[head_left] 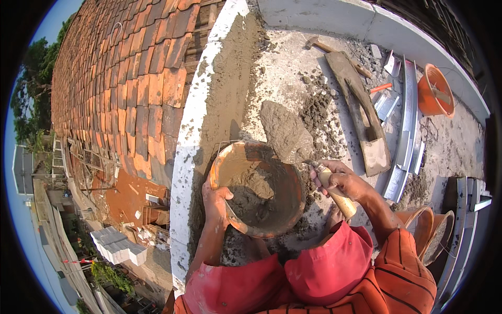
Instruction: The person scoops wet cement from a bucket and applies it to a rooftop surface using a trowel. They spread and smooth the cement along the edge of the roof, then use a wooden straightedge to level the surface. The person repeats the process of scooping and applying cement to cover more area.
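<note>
My left hand [215, 199] grips the near-left rim of an orange, mortar-smeared bucket [299, 206], thumb over the edge. Wet grey mortar [254, 180] lies inside it in a lump. In my right hand [345, 180] is a trowel [342, 201], its pale wooden handle wrapped by the fingers. The trowel's blade is at the bucket's far-right rim, hidden under a thick layer of mortar [282, 128]. A wide band of wet mortar [226, 89] runs beyond the bucket, along the inner side of the white wall edge [196, 125].
To the left, past the wall, are a tiled roof [125, 78] and lower ground with stacked white blocks [117, 246]. On the right lie a hammer [320, 45], a mortar-covered wooden board [358, 104] and metal channels [405, 136]. An orange bucket [426, 94] and nested buckets [436, 235] are farther right.
</note>
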A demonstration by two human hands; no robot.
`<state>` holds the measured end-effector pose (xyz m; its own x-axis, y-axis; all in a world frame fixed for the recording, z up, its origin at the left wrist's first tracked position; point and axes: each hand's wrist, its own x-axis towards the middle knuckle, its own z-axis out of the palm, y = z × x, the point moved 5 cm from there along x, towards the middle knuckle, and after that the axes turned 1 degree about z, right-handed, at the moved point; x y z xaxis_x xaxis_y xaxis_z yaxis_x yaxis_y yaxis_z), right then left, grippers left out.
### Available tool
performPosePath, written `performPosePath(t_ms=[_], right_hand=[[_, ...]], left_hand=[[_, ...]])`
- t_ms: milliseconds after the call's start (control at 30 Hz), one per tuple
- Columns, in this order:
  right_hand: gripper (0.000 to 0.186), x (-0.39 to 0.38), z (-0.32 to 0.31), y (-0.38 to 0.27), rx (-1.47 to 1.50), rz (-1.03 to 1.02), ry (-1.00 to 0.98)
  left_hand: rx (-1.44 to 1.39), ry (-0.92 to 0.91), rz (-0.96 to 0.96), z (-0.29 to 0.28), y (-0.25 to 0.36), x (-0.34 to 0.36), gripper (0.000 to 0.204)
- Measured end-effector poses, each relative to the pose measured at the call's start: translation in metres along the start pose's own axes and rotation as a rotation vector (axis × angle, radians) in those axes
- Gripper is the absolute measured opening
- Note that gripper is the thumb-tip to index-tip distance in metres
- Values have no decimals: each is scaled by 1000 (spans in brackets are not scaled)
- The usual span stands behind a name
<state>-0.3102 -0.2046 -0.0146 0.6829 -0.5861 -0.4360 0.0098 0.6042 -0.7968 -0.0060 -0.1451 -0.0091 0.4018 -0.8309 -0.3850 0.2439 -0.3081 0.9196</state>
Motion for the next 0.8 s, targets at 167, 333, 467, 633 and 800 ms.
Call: performPosePath(t_ms=[167, 333, 467, 633, 800], right_hand=[[44, 23, -27, -91, 362, -483, 227], [44, 64, -71, -192, 39, -939, 943], [51, 149, -135, -235, -227, -941, 1685], [62, 288, -112, -221, -260, -335, 1287], [56, 269, 1, -122, -972, -782, 684]], left_hand=[[-141, -52, -12, -5, -2, 3, 73], [-243, -60, -46, -22, -20, 2, 75], [-85, 55, -31, -11, -2, -9, 76], [-15, 179, -35, -34, -15, -9, 76], [-98, 223, -77, -35, -8, -22, 74]])
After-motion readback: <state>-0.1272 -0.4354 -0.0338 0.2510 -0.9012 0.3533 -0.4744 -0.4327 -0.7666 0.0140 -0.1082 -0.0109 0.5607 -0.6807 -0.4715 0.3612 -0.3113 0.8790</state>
